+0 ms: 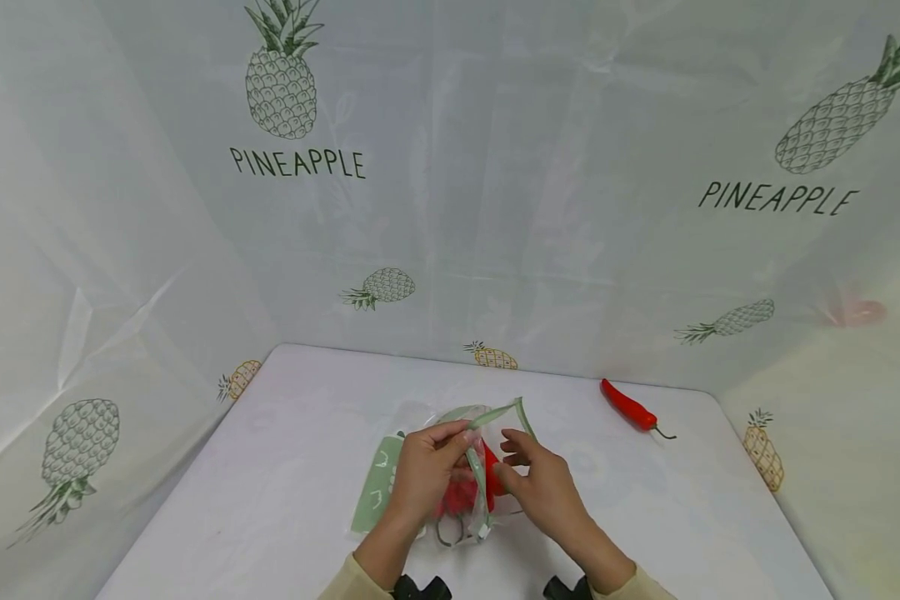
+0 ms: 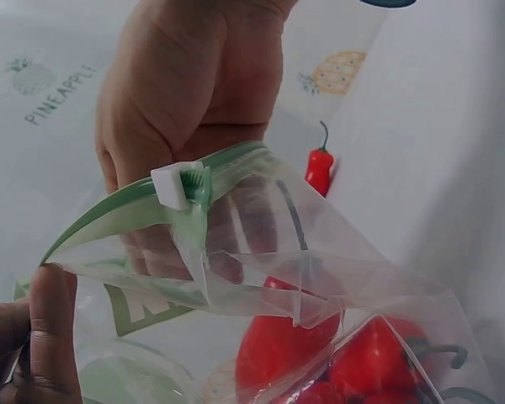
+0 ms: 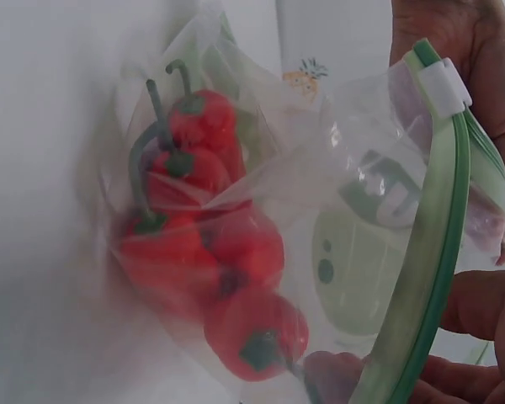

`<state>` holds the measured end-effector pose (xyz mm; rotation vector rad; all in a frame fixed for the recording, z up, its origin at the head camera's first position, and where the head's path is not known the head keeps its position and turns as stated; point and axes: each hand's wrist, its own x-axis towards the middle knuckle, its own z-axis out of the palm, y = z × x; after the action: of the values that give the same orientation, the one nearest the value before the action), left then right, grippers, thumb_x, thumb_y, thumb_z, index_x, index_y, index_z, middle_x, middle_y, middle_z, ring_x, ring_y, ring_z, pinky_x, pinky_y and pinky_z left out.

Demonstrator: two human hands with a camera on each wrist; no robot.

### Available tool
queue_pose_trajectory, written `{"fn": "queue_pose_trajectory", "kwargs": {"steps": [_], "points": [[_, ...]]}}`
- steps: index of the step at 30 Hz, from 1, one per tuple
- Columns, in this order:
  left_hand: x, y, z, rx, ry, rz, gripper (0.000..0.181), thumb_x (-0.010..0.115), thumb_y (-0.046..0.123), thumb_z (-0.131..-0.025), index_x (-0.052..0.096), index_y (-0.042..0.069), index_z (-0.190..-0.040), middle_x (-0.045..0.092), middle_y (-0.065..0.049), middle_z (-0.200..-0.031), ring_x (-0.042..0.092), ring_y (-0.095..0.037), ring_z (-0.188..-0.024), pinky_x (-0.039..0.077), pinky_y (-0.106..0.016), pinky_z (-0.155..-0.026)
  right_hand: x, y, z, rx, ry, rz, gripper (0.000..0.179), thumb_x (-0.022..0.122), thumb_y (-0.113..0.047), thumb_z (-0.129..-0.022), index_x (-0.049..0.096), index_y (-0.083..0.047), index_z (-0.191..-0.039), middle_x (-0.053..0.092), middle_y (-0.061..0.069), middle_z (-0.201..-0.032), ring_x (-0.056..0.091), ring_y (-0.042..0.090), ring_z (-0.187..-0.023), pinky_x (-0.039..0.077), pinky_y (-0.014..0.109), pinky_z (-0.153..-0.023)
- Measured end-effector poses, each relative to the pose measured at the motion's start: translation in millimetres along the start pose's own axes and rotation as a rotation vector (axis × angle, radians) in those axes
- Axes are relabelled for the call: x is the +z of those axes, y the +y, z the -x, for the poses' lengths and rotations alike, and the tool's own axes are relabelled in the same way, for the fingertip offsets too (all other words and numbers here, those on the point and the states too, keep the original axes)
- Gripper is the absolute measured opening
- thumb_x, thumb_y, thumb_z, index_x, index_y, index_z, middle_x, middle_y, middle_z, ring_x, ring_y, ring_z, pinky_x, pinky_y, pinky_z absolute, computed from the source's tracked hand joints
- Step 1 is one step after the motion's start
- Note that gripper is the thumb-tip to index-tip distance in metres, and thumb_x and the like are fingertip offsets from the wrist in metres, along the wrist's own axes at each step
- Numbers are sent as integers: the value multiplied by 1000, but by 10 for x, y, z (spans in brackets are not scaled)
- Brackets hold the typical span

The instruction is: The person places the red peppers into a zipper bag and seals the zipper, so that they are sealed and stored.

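Observation:
My left hand (image 1: 431,462) pinches the edge of a clear zip bag (image 2: 370,269) with a green strip, holding up its mouth. A white slider (image 2: 170,187) sits on the strip. Several red peppers (image 3: 181,257) with green stems lie inside, seen through the plastic. My right hand (image 1: 543,483) is at the mouth, fingers loosely bent and apart, thumb right by a red pepper (image 1: 495,471). In the left wrist view its fingers show through the plastic above the peppers. The right wrist view has one fingertip (image 3: 335,370) close to the lowest pepper's stem.
One long red chili (image 1: 630,407) lies on the white table (image 1: 285,433) towards the back right. A green printed panel (image 1: 375,492) with white marks lies left of the peppers. Pineapple-printed sheeting (image 1: 495,167) stands around the table.

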<state>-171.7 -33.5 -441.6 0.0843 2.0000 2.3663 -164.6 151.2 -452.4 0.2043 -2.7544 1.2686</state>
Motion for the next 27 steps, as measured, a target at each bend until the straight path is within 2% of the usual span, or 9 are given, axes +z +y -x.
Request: {"fn": "queue_pose_trajectory", "kwargs": {"steps": [4,11,20,27], "points": [[2,3,7,-3,1,-1,34,74,16,-100,73,-4,-128,78,-18,-103,74,-15,-72,66,-29,-64,-46,28,-14,-4,53,-6,48,77,-13,-95,64,-9,-141,76,9,-122,74,23,-106,67,40,-85],[-6,-48,-11,-6,-7,-32,31,74,16,-100,74,-3,-125,78,-15,-98,73,-12,-70,66,-28,-64,-212,60,-29,-55,149,-26,46,81,-14,-94,66,-10,-138,77,5,-119,74,20,-104,62,24,-82],[-17,-82,-17,-19,-12,-52,29,73,15,-100,75,-1,-124,78,-12,-99,73,-13,-71,66,-28,-64,-425,100,-74,-84,219,-28,43,80,-14,-95,67,-12,-137,77,3,-119,73,20,-105,61,22,-86],[-9,-80,-5,-23,-24,-49,29,74,16,-100,75,-1,-124,79,-13,-99,74,-13,-71,66,-27,-64,-532,201,-102,-112,268,-20,44,80,-12,-94,67,-12,-136,76,3,-118,73,21,-104,59,14,-85]]}}
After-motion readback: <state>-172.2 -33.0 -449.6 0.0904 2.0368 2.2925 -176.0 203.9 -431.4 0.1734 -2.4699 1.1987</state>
